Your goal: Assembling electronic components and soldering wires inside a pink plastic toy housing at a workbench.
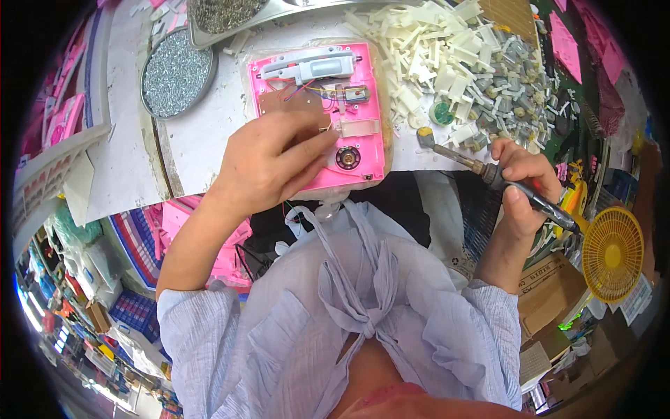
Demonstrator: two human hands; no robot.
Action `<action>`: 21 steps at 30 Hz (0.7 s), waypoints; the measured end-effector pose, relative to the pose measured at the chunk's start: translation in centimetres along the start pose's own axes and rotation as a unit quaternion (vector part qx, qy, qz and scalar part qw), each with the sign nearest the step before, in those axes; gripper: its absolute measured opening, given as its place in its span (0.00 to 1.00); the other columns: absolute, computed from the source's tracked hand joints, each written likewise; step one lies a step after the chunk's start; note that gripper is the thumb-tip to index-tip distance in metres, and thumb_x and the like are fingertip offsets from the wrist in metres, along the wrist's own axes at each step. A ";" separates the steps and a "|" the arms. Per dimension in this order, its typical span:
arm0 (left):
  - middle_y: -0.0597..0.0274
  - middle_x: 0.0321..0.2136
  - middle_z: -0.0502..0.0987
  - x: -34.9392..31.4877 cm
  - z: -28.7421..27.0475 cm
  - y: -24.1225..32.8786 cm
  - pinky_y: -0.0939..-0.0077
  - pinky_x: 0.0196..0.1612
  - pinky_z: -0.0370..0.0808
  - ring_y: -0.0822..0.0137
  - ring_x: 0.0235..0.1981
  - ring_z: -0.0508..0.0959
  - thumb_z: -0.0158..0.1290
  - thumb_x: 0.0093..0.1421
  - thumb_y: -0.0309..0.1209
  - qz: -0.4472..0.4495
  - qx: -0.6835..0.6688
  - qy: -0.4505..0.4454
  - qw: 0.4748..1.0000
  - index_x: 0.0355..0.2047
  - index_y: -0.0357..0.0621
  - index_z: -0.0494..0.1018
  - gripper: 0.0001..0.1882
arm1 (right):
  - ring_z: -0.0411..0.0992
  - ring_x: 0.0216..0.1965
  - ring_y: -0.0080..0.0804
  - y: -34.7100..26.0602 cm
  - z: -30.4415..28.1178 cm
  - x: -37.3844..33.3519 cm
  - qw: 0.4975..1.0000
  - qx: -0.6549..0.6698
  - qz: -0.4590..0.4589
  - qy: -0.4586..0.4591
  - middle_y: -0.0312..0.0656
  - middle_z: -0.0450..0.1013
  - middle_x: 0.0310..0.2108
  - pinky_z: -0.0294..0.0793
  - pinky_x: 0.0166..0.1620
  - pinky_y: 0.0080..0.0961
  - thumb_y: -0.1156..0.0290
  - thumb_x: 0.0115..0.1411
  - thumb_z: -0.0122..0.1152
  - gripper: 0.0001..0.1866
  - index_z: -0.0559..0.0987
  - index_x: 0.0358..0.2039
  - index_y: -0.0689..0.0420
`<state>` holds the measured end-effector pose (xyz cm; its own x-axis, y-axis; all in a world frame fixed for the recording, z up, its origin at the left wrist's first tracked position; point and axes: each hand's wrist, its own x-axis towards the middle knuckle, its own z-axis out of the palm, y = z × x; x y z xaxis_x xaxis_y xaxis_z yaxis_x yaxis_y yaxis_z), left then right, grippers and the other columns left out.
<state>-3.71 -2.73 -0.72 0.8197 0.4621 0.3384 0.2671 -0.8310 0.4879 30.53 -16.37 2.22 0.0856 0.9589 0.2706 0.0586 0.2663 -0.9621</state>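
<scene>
A pink plastic housing (370,157) lies on the table in front of me. It holds a grey-white part (310,68), a small motor (352,93), a round black speaker (347,158) and coloured wires. A brown circuit board (279,101) rests on its left side, partly under my left hand (269,157). The fingers of that hand are curled together beside the board's right edge; what they pinch, if anything, is hidden. My right hand (527,178) grips the black handle of a soldering iron (492,174). Its tip points left, beside a small grey-and-yellow piece (425,135).
A round tray of small screws (178,73) stands at left, below a metal tray (283,8) at the back. White plastic parts (426,59) and grey motors (506,84) are heaped at right. A yellow fan (613,255) stands near my right arm.
</scene>
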 end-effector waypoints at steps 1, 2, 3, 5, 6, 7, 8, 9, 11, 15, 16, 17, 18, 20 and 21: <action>0.58 0.39 0.77 0.1 0.0 0.0 0.67 0.34 0.77 0.59 0.34 0.79 0.67 0.47 0.26 0.006 0.005 -0.004 1.000 0.46 0.48 0.82 0.22 | 0.66 0.30 0.32 -0.3 -0.5 -0.6 1.000 0.004 0.002 0.018 0.42 0.72 0.28 0.66 0.47 0.42 0.69 0.52 0.68 0.13 0.76 0.34 0.64; 0.58 0.39 0.77 0.1 -0.1 -0.1 0.67 0.33 0.77 0.60 0.34 0.79 0.67 0.47 0.26 0.014 0.011 -0.009 1.000 0.46 0.48 0.82 0.22 | 0.66 0.31 0.32 -0.6 -1.0 -1.3 0.999 0.008 0.004 0.038 0.42 0.72 0.28 0.66 0.47 0.42 0.68 0.53 0.68 0.14 0.76 0.34 0.63; 0.59 0.38 0.77 0.4 -0.1 -0.2 0.67 0.33 0.77 0.60 0.33 0.79 0.67 0.47 0.26 0.028 0.014 -0.013 0.999 0.45 0.48 0.82 0.22 | 0.66 0.32 0.32 -1.1 -1.8 -2.1 0.998 0.008 0.003 0.062 0.43 0.72 0.29 0.66 0.48 0.42 0.67 0.53 0.67 0.14 0.76 0.34 0.63; 0.57 0.39 0.78 0.8 -0.3 -0.2 0.65 0.35 0.77 0.57 0.34 0.79 0.65 0.47 0.26 0.045 0.030 -0.016 0.998 0.43 0.46 0.82 0.19 | 0.68 0.34 0.33 -1.5 -4.2 -4.1 0.990 0.020 0.001 0.140 0.43 0.73 0.31 0.68 0.50 0.42 0.66 0.55 0.66 0.15 0.76 0.38 0.62; 0.56 0.40 0.78 1.0 0.2 -0.3 0.65 0.35 0.77 0.57 0.34 0.79 0.65 0.48 0.27 0.061 0.026 -0.002 0.998 0.42 0.45 0.82 0.18 | 0.69 0.35 0.32 -2.1 -4.6 -4.9 0.977 0.032 0.015 0.209 0.42 0.74 0.33 0.70 0.50 0.38 0.67 0.56 0.66 0.14 0.76 0.39 0.62; 0.55 0.40 0.79 0.6 0.6 -0.4 0.62 0.36 0.77 0.54 0.35 0.79 0.65 0.48 0.26 0.065 0.026 -0.004 0.998 0.41 0.44 0.82 0.17 | 0.71 0.35 0.30 -3.0 -5.4 -5.8 0.959 0.031 0.021 0.282 0.41 0.74 0.34 0.72 0.50 0.35 0.68 0.57 0.66 0.14 0.77 0.40 0.62; 0.54 0.40 0.79 0.4 0.7 -0.2 0.61 0.37 0.78 0.53 0.36 0.79 0.66 0.47 0.26 0.060 0.034 -0.006 0.998 0.40 0.44 0.83 0.17 | 0.72 0.35 0.28 -3.2 -7.3 -7.2 0.945 0.047 0.017 0.324 0.40 0.75 0.35 0.73 0.48 0.31 0.70 0.58 0.64 0.12 0.77 0.41 0.61; 0.55 0.39 0.79 0.3 1.0 -0.2 0.61 0.38 0.77 0.53 0.37 0.80 0.66 0.48 0.26 0.059 0.045 0.009 0.997 0.41 0.44 0.83 0.17 | 0.72 0.35 0.26 -3.6 -9.7 -8.1 0.932 0.068 0.009 0.357 0.39 0.75 0.36 0.74 0.47 0.28 0.72 0.59 0.63 0.11 0.78 0.41 0.61; 0.57 0.37 0.77 0.2 1.1 0.1 0.62 0.35 0.73 0.55 0.34 0.77 0.65 0.49 0.25 0.068 0.063 0.013 0.996 0.43 0.44 0.83 0.18 | 0.72 0.34 0.23 -5.0 -12.4 -9.0 0.883 0.009 -0.042 0.467 0.38 0.75 0.37 0.75 0.44 0.23 0.76 0.62 0.60 0.08 0.78 0.41 0.61; 0.57 0.36 0.76 0.3 1.7 0.6 0.63 0.35 0.69 0.56 0.32 0.74 0.63 0.49 0.24 0.060 0.044 0.042 0.996 0.44 0.43 0.82 0.19 | 0.71 0.31 0.20 -6.8 -16.5 -11.4 0.803 -0.165 -0.067 0.569 0.36 0.76 0.33 0.72 0.39 0.15 0.78 0.62 0.61 0.04 0.79 0.38 0.62; 0.57 0.35 0.75 0.3 1.6 0.6 0.63 0.35 0.68 0.57 0.31 0.73 0.63 0.49 0.24 0.060 0.049 0.035 0.996 0.44 0.43 0.82 0.18 | 0.71 0.31 0.19 -6.3 -16.5 -10.4 0.783 -0.165 -0.069 0.595 0.35 0.76 0.32 0.69 0.36 0.13 0.78 0.61 0.61 0.03 0.81 0.36 0.61; 0.57 0.35 0.75 0.6 1.7 0.5 0.63 0.35 0.68 0.57 0.31 0.73 0.63 0.49 0.24 0.064 0.051 0.031 0.996 0.44 0.44 0.82 0.18 | 0.69 0.29 0.18 -5.7 -17.0 -9.3 0.783 -0.184 -0.065 0.591 0.34 0.75 0.31 0.68 0.34 0.15 0.77 0.61 0.62 0.03 0.81 0.36 0.61; 0.57 0.36 0.75 0.4 1.6 0.3 0.63 0.35 0.68 0.57 0.31 0.73 0.63 0.49 0.24 0.063 0.056 0.027 0.996 0.44 0.44 0.82 0.19 | 0.66 0.27 0.17 -4.9 -17.6 -7.8 0.786 -0.199 -0.061 0.582 0.33 0.74 0.30 0.66 0.32 0.16 0.77 0.62 0.62 0.03 0.81 0.36 0.60; 0.56 0.36 0.76 0.1 1.2 0.3 0.63 0.35 0.69 0.56 0.32 0.74 0.62 0.49 0.25 0.063 0.058 0.023 0.996 0.44 0.44 0.83 0.19 | 0.65 0.26 0.16 -2.8 -19.9 -5.2 0.797 -0.232 -0.057 0.554 0.31 0.73 0.29 0.65 0.31 0.17 0.75 0.61 0.64 0.03 0.82 0.36 0.59; 0.56 0.36 0.76 0.1 1.1 0.3 0.62 0.36 0.70 0.56 0.33 0.75 0.62 0.49 0.25 0.059 0.057 0.025 0.996 0.45 0.44 0.83 0.19 | 0.66 0.27 0.16 -1.2 -20.9 -3.3 0.809 -0.248 -0.059 0.529 0.30 0.74 0.29 0.64 0.31 0.17 0.74 0.61 0.65 0.03 0.83 0.36 0.58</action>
<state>-3.01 -3.32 -1.47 0.8232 0.3716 0.4292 0.2288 -0.9090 0.3484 50.99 -21.90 3.22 0.8387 0.2387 0.4896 0.4982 0.0272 -0.8667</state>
